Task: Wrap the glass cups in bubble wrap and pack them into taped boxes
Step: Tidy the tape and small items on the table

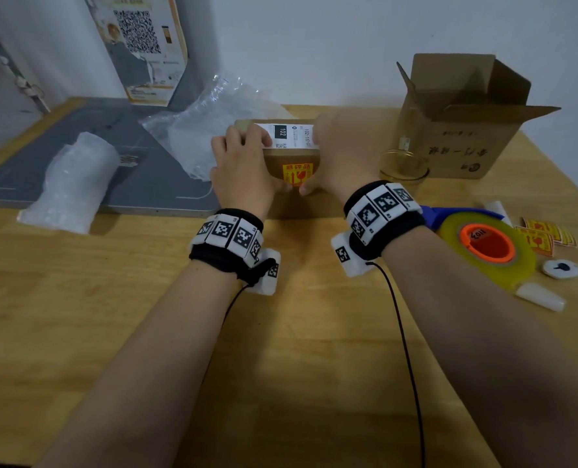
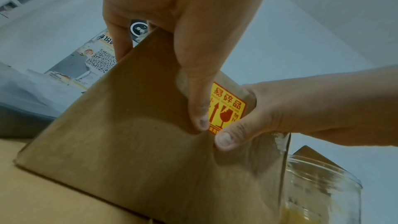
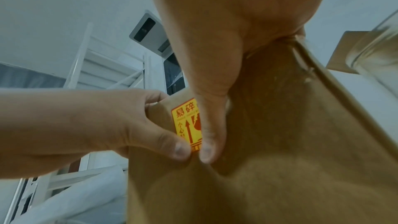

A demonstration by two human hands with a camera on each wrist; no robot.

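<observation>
A small closed cardboard box (image 1: 292, 157) stands at the table's middle, with a white shipping label (image 1: 294, 136) on top and a yellow fragile sticker (image 1: 297, 174) on its front. My left hand (image 1: 243, 167) grips its left side and my right hand (image 1: 341, 153) its right side. Fingers lie over the top and both thumbs press the front face beside the sticker (image 2: 228, 106). The thumb tips nearly meet in the right wrist view, over the box (image 3: 280, 159). An empty glass cup (image 1: 403, 167) stands just right of the box. What the box holds is hidden.
A larger open cardboard box (image 1: 466, 130) stands at the back right. A tape dispenser (image 1: 483, 248) and loose fragile stickers (image 1: 547, 236) lie on the right. Bubble wrap (image 1: 196, 130) and a wrapped bundle (image 1: 75, 184) lie on a grey mat (image 1: 44, 170) at left.
</observation>
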